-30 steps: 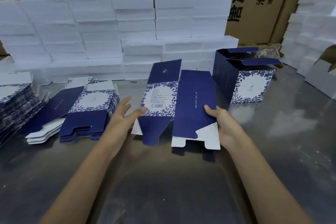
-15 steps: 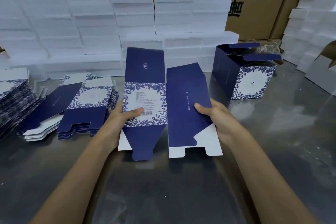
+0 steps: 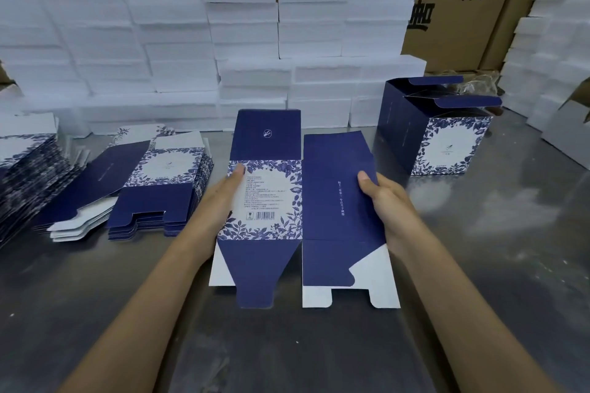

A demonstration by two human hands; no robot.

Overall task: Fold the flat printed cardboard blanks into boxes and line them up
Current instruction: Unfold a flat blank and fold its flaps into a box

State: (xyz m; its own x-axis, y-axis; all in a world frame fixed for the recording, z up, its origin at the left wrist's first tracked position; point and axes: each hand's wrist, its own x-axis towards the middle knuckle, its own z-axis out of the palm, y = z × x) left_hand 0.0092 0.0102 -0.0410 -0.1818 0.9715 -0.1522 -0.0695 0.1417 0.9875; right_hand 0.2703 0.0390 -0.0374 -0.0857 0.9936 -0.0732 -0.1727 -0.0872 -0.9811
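Centre frame: blank, long axis vertical, gripped between left hand and right hand, both equally near.

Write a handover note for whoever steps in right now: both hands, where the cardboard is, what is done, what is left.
Left hand: grips the left edge of the blank in hand, thumb on its floral panel.
Right hand: grips the same blank's right edge, thumb on the plain blue panel.
The blank is held above the metal table, still flat, flaps unfolded.
Done: one folded box stands far right, top flaps open.
Left: fold this blank, set it beside that box, then work through the stacks of flat blanks on the left.
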